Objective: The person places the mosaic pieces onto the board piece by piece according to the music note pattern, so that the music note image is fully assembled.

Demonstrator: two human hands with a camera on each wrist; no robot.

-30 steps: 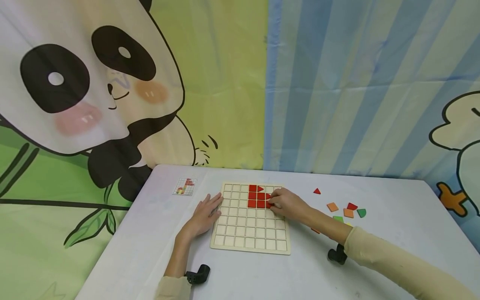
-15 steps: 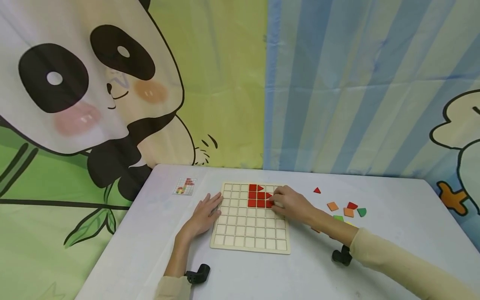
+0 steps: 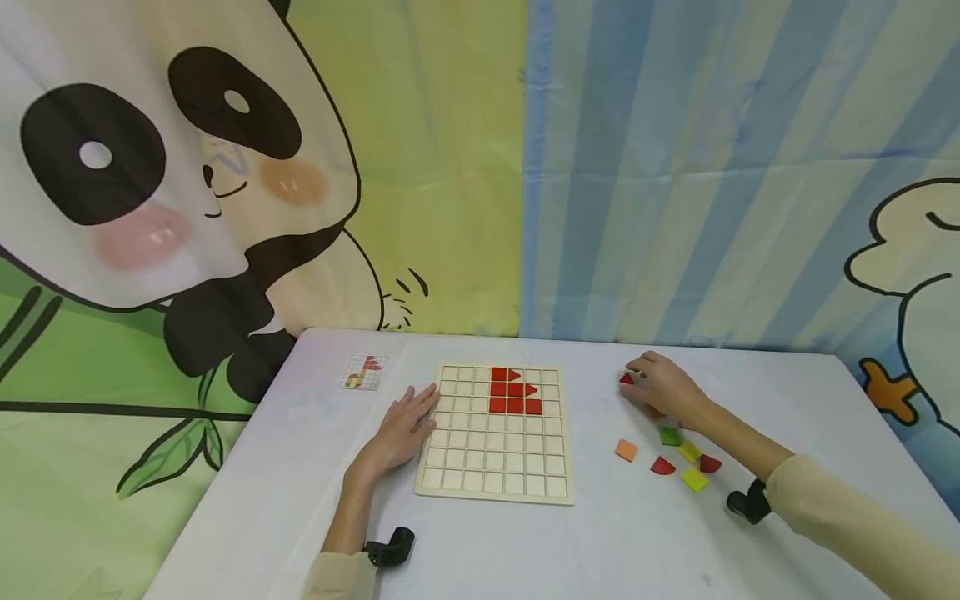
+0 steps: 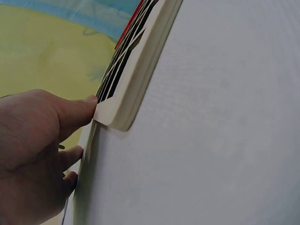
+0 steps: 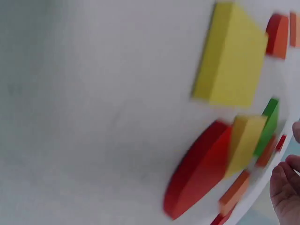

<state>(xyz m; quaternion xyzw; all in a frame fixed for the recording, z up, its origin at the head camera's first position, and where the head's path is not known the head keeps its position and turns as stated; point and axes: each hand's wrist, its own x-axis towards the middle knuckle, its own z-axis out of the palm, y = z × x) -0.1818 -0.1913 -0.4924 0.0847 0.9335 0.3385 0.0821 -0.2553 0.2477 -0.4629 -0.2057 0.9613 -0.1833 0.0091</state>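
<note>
Over from the gridded board to the loose pieces — that is the right hand's (image 3: pixel 667 392) move since the frame half a second ago; the red cluster it partly covered is now in full view, so I judge one placing finished and attention turned to the loose stock. Nearest the wearer, black wrist-worn devices sit by both beige cuffs, the left one (image 3: pixel 392 547) lower than the right (image 3: pixel 748 502). Next come flat loose pieces on the white-covered table (image 3: pixel 525 550): a yellow square tile (image 3: pixel 694 479), a red round-edged piece (image 3: pixel 663 466), an orange square tile (image 3: pixel 626 450) and, farther off, a green piece (image 3: pixel 670 436). Left of them lies the pale wooden gridded board (image 3: pixel 495 461), its near rows bare, and the left hand (image 3: pixel 401 429) rests against its left edge with fingers extended and a little spread, pinching nothing. On its far half sits the red cluster (image 3: pixel 516 405), rows of two, three and three, the two farther rows each ending in a triangle. Beyond the loose pieces, the right hand's thumb and fingers curve apart about a small red triangle tile (image 3: pixel 626 378); the fingertips stand parted in the right wrist view — whether any touches the triangle, I cannot tell. Farthest on the table, at the left, lies a small white printed card (image 3: pixel 363 372) with a coloured grid pattern, before a panda-printed curtain (image 3: pixel 420 167).
</note>
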